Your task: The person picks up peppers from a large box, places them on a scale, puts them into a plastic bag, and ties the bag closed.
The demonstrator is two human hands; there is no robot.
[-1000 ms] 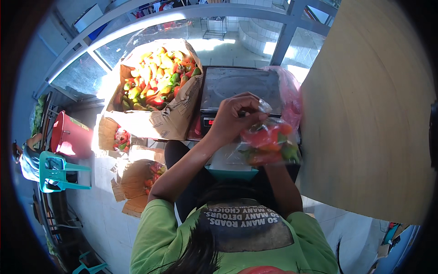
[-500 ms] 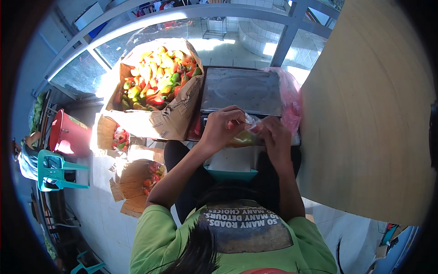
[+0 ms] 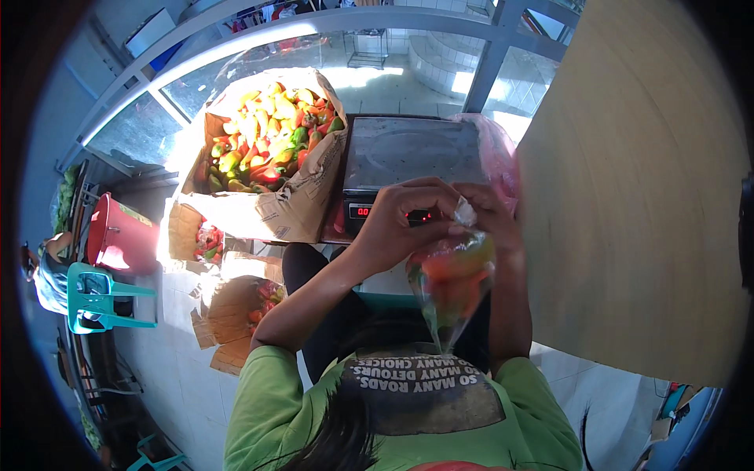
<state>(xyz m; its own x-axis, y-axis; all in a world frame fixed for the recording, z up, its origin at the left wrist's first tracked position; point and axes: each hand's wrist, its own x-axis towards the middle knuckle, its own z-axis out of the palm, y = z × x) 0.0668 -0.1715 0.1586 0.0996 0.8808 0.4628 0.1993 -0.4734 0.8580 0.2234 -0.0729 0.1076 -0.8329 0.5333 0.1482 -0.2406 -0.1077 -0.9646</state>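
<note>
A clear plastic bag of red, orange and green peppers (image 3: 452,275) hangs in front of my chest, its lower corner pointing down toward my shirt. My left hand (image 3: 404,220) pinches the bag just under its bunched top. Close beside it, my right hand (image 3: 491,212) is closed at the gathered neck, fingertips near my left ones. Right behind my hands stands a weighing scale (image 3: 412,149) with a bare metal plate and a lit red display, partly covered by my left hand. To its left, a big cardboard box (image 3: 275,212) is heaped with loose red, yellow and green peppers.
A pink plastic bag (image 3: 495,153) lies at the scale's right edge. A large wooden board (image 3: 628,196) fills the right side. Open cartons (image 3: 228,314) with bagged peppers stand on the floor at left, near a red bin (image 3: 124,233) and a green chair (image 3: 102,294). A person (image 3: 51,275) is at far left.
The bag has swung from near the scale's front edge to hang lower, toward my chest. Its neck is now bunched between my hands, which have come closer together. The scale's display has become visible.
</note>
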